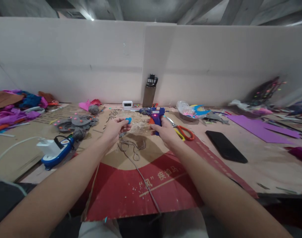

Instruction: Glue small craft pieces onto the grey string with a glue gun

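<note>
My right hand [162, 129] is wrapped round the grip of a blue hot glue gun [154, 113] with an orange trigger. Its nozzle points left, towards my other hand, and a small red light glows on its body. Between thumb and fingertips my left hand [116, 129] pinches a small blue piece [128, 120], whose material I cannot make out. The nozzle and the blue piece are a short way apart. Below both hands, a grey cord [134, 148] lies in loose loops on a red and tan cardboard sheet [121, 195].
Scissors [184, 131] with orange and yellow handles lie right of the glue gun, near a black phone [225, 145]. A blue power strip [58, 157] with a white plug stands left. Behind are a bottle [150, 92], a small white clock [127, 105] and purple sheets [259, 129].
</note>
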`<state>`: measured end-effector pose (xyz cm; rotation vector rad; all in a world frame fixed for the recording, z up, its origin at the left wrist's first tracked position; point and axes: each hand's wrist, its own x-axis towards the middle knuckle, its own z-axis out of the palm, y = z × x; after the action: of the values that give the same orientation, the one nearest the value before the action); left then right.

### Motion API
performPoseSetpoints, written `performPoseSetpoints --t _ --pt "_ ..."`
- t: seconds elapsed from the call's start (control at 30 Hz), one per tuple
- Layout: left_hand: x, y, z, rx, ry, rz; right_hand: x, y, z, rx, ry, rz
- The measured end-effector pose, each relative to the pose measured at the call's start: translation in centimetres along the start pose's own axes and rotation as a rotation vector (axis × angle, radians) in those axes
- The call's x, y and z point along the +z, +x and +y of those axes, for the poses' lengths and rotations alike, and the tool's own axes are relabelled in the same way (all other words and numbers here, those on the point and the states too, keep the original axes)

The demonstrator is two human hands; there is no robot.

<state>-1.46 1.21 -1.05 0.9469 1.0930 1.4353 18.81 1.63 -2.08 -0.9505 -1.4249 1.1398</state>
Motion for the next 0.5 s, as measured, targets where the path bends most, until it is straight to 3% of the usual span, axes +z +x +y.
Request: performPoseSetpoints --t 0.2,0.5 --pt "-0.1 0.9 -0.3 -0.009 0.026 0.032 0.4 -0.1 -0.4 0.0 0.013 -0.038" --pt "-0.3 1.4 -0.6 0.042 0.052 0.028 0.7 0.5 1.4 -0.005 -0.177 0.016"
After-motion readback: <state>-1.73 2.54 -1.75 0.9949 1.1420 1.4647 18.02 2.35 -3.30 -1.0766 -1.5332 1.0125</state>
